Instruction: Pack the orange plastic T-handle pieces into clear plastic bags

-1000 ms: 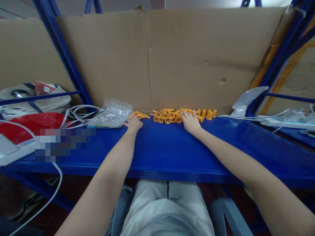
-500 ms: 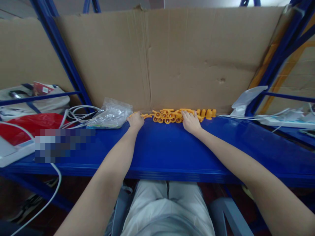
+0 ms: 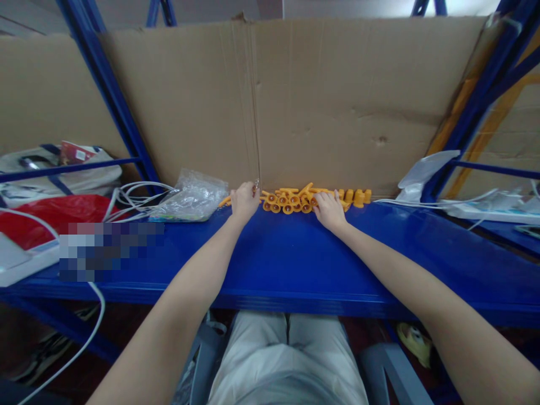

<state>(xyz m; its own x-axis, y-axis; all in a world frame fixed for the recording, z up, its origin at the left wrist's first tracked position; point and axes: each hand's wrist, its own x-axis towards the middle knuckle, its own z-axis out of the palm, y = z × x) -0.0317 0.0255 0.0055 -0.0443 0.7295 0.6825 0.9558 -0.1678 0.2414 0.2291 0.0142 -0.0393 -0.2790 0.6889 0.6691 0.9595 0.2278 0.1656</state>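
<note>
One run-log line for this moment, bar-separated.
Left hand: small brownish item at fingertips, identity unclear | Right hand: on orange plastic funnel-ended pieces | Left side: crumpled clear plastic bag | Surface: blue tabletop

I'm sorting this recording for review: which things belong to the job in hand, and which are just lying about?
Job, apparently:
orange plastic pieces, some with round open ends, by the left hand and right hand

Lying about, apparently:
crumpled clear plastic bag
looped white cables
cream fabric bag
</note>
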